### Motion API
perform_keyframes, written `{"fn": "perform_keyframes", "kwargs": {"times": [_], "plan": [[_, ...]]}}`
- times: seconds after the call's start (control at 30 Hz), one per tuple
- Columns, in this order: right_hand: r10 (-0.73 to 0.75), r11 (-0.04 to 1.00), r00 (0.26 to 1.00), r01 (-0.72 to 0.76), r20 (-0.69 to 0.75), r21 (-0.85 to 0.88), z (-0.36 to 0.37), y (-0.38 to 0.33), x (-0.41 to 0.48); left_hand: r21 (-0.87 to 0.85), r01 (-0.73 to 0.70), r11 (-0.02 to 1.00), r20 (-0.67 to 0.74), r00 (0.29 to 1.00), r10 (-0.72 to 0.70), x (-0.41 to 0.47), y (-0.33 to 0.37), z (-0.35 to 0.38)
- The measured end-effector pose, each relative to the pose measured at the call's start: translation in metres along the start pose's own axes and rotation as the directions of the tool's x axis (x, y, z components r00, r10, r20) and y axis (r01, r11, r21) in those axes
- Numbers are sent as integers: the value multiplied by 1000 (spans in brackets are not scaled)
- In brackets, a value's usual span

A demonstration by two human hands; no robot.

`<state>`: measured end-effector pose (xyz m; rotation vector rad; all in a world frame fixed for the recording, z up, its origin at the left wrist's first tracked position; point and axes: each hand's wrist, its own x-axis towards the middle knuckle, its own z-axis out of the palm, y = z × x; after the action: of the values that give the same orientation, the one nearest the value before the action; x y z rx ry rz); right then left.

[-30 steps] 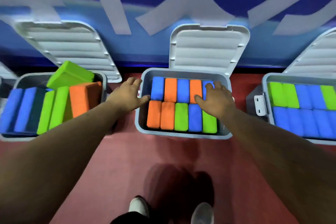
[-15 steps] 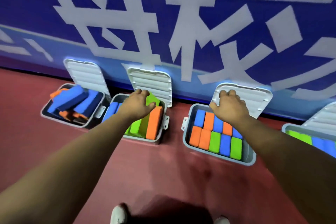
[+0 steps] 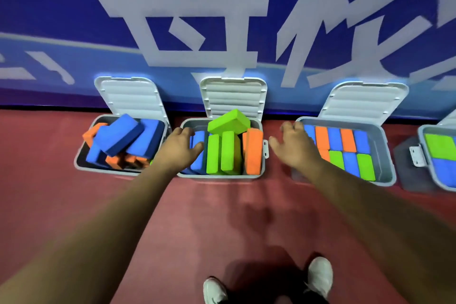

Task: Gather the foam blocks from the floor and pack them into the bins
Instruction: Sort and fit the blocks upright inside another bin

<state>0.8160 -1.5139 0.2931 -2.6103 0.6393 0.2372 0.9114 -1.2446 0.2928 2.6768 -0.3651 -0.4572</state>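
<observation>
Seen from above, with our white shoes [image 3: 320, 274] at 6 o'clock, the red floor [image 3: 209, 217] carries a row of grey containers at the foot of a blue wall banner [image 3: 49, 7] with white characters: the left bin [image 3: 79, 163] at 11 o'clock, the middle bin [image 3: 219, 176] at 12 o'clock, the packed bin [image 3: 387, 155] at 1 o'clock, and a fourth bin [image 3: 420, 132] at 2 o'clock, cut by the frame edge. The middle bin holds foam blocks on edge: a blue block [image 3: 199, 153] at its 9 o'clock side, two green blocks [image 3: 223, 153] at centre, an orange block [image 3: 254, 150] at its 3 o'clock side; a loose green block [image 3: 228, 122] lies tilted on top of them, before the raised lid [image 3: 233, 96]. Our left hand [image 3: 179, 149] reaches over the 9 o'clock rim of this bin, fingers relaxed and slightly parted, thumb across the blue block; we see it grip nothing. Our right hand [image 3: 294, 149], motion-blurred, hovers with fingers spread over the gap between the middle bin and the packed bin; it holds nothing. The packed bin shows two neat rows of flat blocks [image 3: 348, 140] in blue, orange and green; the left bin holds jumbled blue blocks [image 3: 121, 134] over orange blocks [image 3: 123, 161]; the fourth bin shows green and blue blocks.
</observation>
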Motion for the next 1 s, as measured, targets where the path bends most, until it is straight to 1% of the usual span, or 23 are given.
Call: {"fn": "perform_keyframes", "kwargs": {"times": [0.13, 0.23, 0.47, 0.5, 0.57, 0.7, 0.8, 0.9, 1.0], "plan": [[4, 1000, 1000, -4, 13, -27, 30, -9, 9, -64, 34, 997, 65, 997, -30, 16, -30, 22], [-8, 998, 1000, 9, 11, -65, 61, -3, 28, -112, 58, 992, 98, 994, -47, 36, -45, 55], [48, 999, 995, -46, 82, -26, 156, 25, 100, -127, 120, 985, 135, 986, -103, 107, -74, 144], [45, 999, 995, -42, 92, -32, 169, 29, 111, -129, 135, 982, 134, 984, -118, 119, -79, 155], [-4, 999, 993, 10, 122, -51, 197, 32, 132, -132, 154, 979, 121, 983, -139, 142, -92, 179], [-69, 997, 983, 73, 170, -17, 258, 29, 158, -114, 240, 964, 155, 963, -222, 168, -126, 224], [-64, 998, 975, 60, 214, 28, 298, 17, 169, -111, 310, 944, 160, 943, -291, 182, -160, 243], [-70, 997, 977, 63, 200, 44, 333, 0, 181, -111, 350, 930, 159, 930, -331, 204, -200, 246], [-91, 995, 983, 85, 159, 41, 358, -21, 192, -124, 358, 925, 168, 927, -336, 223, -239, 240]]}}
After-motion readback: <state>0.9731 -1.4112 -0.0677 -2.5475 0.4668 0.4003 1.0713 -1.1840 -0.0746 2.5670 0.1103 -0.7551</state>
